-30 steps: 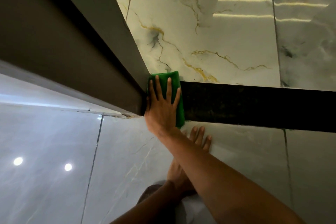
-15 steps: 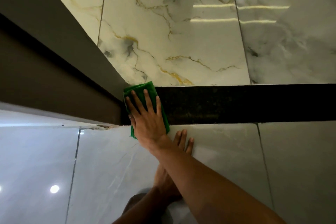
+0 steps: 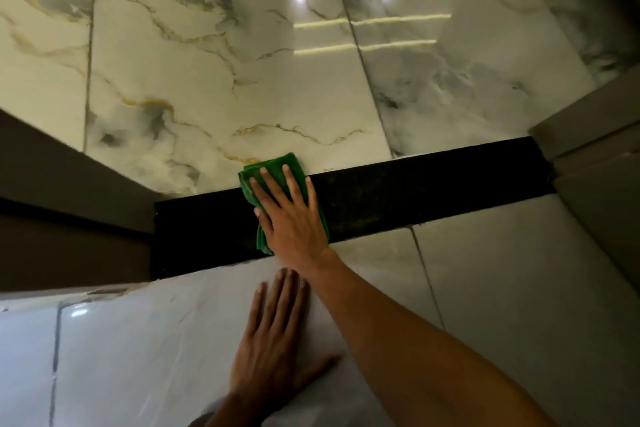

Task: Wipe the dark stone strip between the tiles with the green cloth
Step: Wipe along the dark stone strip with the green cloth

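On dark stone strip (image 3: 415, 198), between veined marble tile (image 3: 242, 80) above and pale tile (image 3: 502, 270) below: green cloth (image 3: 273, 166) pinned under right hand (image 3: 294, 222), fingers spread flat. Left hand (image 3: 273, 340) flat, empty, on pale tile. Grey wall panels flank strip ends.

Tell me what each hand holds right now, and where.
Right hand presses flat on the green cloth, covering its middle, against the dark stone strip. Left hand holds nothing.
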